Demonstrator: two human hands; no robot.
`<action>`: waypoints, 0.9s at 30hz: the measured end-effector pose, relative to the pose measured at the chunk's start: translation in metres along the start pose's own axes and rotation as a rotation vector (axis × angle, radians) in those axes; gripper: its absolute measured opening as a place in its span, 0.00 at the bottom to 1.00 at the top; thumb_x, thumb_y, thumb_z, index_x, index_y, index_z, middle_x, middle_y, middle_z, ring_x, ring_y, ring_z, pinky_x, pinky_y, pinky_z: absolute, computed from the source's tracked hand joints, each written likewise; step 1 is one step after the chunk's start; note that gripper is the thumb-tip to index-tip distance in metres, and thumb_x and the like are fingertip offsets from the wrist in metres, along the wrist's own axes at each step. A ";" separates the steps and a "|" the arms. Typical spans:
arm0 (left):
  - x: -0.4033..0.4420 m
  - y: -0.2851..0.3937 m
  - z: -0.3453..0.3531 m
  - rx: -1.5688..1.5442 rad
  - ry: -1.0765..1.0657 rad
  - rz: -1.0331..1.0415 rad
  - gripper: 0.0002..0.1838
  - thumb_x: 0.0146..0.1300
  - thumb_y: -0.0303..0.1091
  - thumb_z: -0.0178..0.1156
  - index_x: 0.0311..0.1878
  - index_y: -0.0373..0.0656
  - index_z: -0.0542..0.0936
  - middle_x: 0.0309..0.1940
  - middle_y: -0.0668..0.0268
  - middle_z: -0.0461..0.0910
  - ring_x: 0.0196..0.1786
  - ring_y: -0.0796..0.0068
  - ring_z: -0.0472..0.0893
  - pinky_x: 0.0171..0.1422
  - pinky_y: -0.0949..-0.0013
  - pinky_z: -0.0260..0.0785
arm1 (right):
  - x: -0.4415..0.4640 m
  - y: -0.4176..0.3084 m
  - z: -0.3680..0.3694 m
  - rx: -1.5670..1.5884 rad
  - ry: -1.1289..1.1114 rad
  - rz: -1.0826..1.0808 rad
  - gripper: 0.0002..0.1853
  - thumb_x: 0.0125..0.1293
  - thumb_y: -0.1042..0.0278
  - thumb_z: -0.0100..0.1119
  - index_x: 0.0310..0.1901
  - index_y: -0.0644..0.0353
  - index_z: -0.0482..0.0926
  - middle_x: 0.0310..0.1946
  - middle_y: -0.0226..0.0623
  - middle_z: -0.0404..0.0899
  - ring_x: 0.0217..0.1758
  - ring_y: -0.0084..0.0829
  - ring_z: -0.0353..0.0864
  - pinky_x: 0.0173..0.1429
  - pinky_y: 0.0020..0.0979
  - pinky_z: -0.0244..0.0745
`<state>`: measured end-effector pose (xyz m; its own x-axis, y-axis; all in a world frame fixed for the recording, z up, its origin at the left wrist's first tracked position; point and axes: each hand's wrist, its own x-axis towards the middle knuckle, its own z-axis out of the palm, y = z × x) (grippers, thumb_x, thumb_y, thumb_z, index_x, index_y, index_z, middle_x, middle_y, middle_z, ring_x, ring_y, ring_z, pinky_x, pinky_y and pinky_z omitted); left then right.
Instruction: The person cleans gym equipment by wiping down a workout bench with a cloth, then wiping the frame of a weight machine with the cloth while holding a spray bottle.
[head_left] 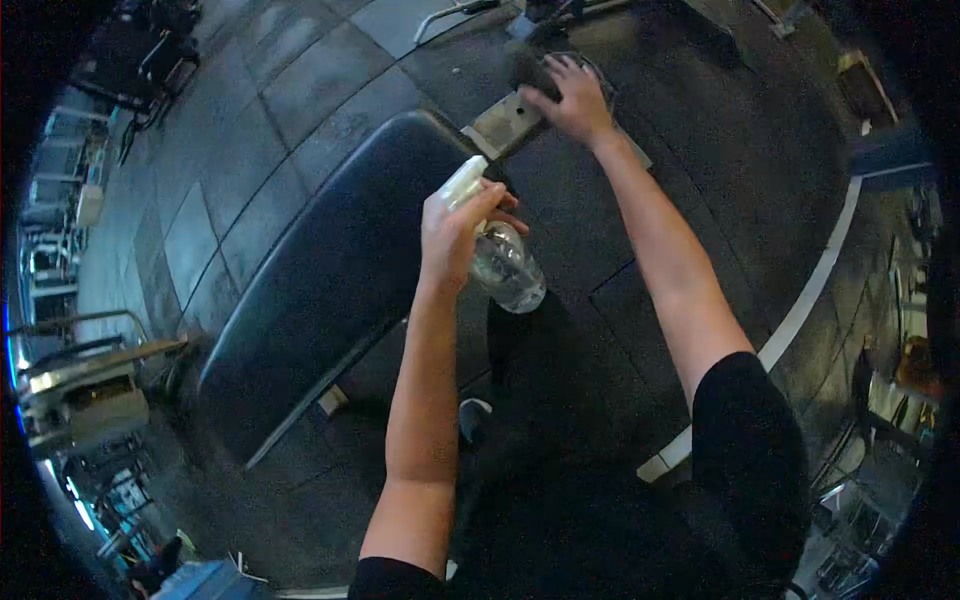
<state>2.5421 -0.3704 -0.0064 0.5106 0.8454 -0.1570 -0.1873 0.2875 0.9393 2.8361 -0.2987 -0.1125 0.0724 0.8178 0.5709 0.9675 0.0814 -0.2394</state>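
My left hand (456, 228) is wrapped round the neck of a clear spray bottle (512, 270) with a white spray head (463, 184). The bottle is tilted, its base toward the lower right. Beside that hand lies the long black padded bench (350, 235). Up and to the right, my right hand (575, 98) has its fingers spread, over or against a dark round pad (600, 75) at the end of the bench's metal frame (503, 124). Whether it touches the pad is hard to tell.
Dark floor tiles (290, 110) surround the bench. A pale line (815, 275) runs along the floor at the right. Gym machines stand at the left (95, 395) and at the top (550, 15). A shoe (475, 418) shows below the bottle.
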 end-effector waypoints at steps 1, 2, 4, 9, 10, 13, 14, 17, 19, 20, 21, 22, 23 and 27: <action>0.000 -0.001 -0.001 0.012 -0.032 0.020 0.14 0.68 0.36 0.66 0.43 0.32 0.81 0.34 0.53 0.83 0.34 0.60 0.88 0.36 0.57 0.85 | -0.010 -0.024 -0.011 -0.047 -0.006 0.002 0.28 0.76 0.43 0.54 0.68 0.54 0.80 0.74 0.37 0.72 0.81 0.47 0.63 0.85 0.55 0.48; 0.001 -0.001 -0.001 0.012 -0.034 0.011 0.13 0.67 0.35 0.66 0.43 0.32 0.81 0.34 0.53 0.83 0.33 0.60 0.88 0.37 0.56 0.85 | -0.024 -0.038 -0.009 0.037 -0.083 -0.073 0.29 0.76 0.41 0.54 0.69 0.51 0.79 0.77 0.35 0.68 0.83 0.46 0.58 0.86 0.56 0.44; 0.001 -0.003 -0.001 0.018 -0.045 0.002 0.12 0.67 0.35 0.65 0.44 0.33 0.80 0.35 0.53 0.83 0.33 0.58 0.88 0.39 0.54 0.85 | -0.057 -0.065 -0.009 0.225 -0.133 -0.102 0.31 0.75 0.39 0.55 0.71 0.48 0.77 0.81 0.30 0.63 0.86 0.44 0.51 0.87 0.55 0.40; 0.004 -0.001 -0.004 0.015 -0.128 -0.056 0.12 0.68 0.35 0.64 0.45 0.36 0.79 0.35 0.54 0.83 0.33 0.53 0.88 0.41 0.52 0.83 | -0.063 -0.085 -0.025 0.379 -0.157 0.019 0.30 0.73 0.45 0.63 0.71 0.49 0.77 0.80 0.32 0.65 0.86 0.45 0.52 0.86 0.47 0.49; 0.004 0.000 -0.006 0.023 -0.146 -0.062 0.12 0.68 0.35 0.64 0.45 0.36 0.79 0.35 0.54 0.83 0.33 0.53 0.88 0.41 0.52 0.83 | -0.065 -0.090 -0.031 0.371 -0.146 0.036 0.30 0.73 0.45 0.63 0.71 0.49 0.77 0.80 0.32 0.65 0.86 0.45 0.52 0.86 0.47 0.49; 0.007 -0.001 -0.007 -0.063 -0.158 -0.034 0.12 0.66 0.36 0.65 0.40 0.34 0.80 0.32 0.56 0.83 0.32 0.56 0.89 0.37 0.55 0.83 | -0.070 -0.097 -0.058 0.893 -0.081 0.680 0.30 0.73 0.48 0.64 0.69 0.59 0.77 0.74 0.43 0.73 0.80 0.46 0.65 0.81 0.40 0.59; 0.005 -0.001 -0.007 -0.050 -0.159 -0.017 0.12 0.66 0.36 0.65 0.40 0.35 0.80 0.32 0.56 0.82 0.32 0.56 0.89 0.37 0.55 0.83 | -0.076 -0.099 -0.070 0.983 0.272 0.841 0.31 0.74 0.48 0.64 0.68 0.64 0.77 0.70 0.47 0.76 0.76 0.45 0.70 0.79 0.38 0.62; 0.005 -0.001 -0.010 -0.059 -0.164 -0.013 0.13 0.67 0.38 0.65 0.40 0.35 0.79 0.32 0.55 0.82 0.31 0.55 0.89 0.37 0.55 0.83 | -0.095 -0.106 -0.118 1.021 0.837 1.097 0.35 0.73 0.49 0.64 0.69 0.72 0.73 0.65 0.49 0.78 0.69 0.41 0.75 0.76 0.38 0.65; 0.014 0.003 -0.008 -0.088 -0.166 0.002 0.14 0.67 0.38 0.65 0.40 0.35 0.79 0.33 0.54 0.82 0.31 0.54 0.89 0.36 0.55 0.83 | -0.097 -0.110 -0.145 1.041 1.017 1.193 0.40 0.71 0.48 0.66 0.74 0.70 0.67 0.69 0.49 0.75 0.72 0.44 0.72 0.77 0.41 0.63; 0.016 0.005 -0.009 -0.113 -0.175 -0.004 0.13 0.67 0.38 0.65 0.40 0.35 0.79 0.34 0.54 0.82 0.31 0.54 0.89 0.35 0.56 0.83 | -0.100 -0.113 -0.163 1.184 1.066 1.239 0.47 0.69 0.45 0.68 0.79 0.67 0.59 0.74 0.50 0.68 0.76 0.47 0.67 0.79 0.47 0.60; 0.012 0.004 -0.012 -0.132 -0.182 -0.025 0.13 0.67 0.38 0.65 0.41 0.36 0.79 0.34 0.54 0.82 0.31 0.53 0.89 0.34 0.56 0.83 | -0.106 -0.104 -0.166 1.180 1.134 1.250 0.53 0.67 0.42 0.69 0.82 0.63 0.53 0.75 0.51 0.65 0.79 0.49 0.63 0.80 0.52 0.59; 0.014 0.004 -0.012 -0.119 -0.161 -0.028 0.14 0.68 0.39 0.65 0.43 0.35 0.79 0.36 0.54 0.82 0.31 0.54 0.89 0.32 0.56 0.84 | -0.107 -0.113 -0.176 1.168 1.165 1.238 0.54 0.66 0.41 0.69 0.82 0.62 0.51 0.76 0.51 0.63 0.79 0.50 0.62 0.80 0.54 0.59; 0.013 0.004 -0.012 -0.119 -0.158 -0.037 0.14 0.68 0.39 0.65 0.43 0.35 0.79 0.36 0.54 0.82 0.31 0.54 0.89 0.32 0.56 0.84 | -0.104 -0.119 -0.188 1.161 1.194 1.213 0.56 0.65 0.41 0.70 0.83 0.61 0.49 0.78 0.51 0.61 0.80 0.51 0.60 0.80 0.55 0.58; 0.015 0.013 0.004 -0.105 -0.119 -0.111 0.15 0.69 0.36 0.64 0.48 0.32 0.80 0.36 0.56 0.83 0.31 0.59 0.88 0.31 0.57 0.83 | -0.106 -0.114 -0.216 1.154 1.069 1.276 0.58 0.64 0.41 0.71 0.84 0.61 0.46 0.80 0.51 0.54 0.82 0.53 0.56 0.80 0.58 0.56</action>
<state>2.5506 -0.3555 0.0046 0.6274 0.7485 -0.2145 -0.2080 0.4266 0.8802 2.7701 -0.5180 0.0237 0.9581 0.1285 -0.2562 -0.2865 0.4520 -0.8448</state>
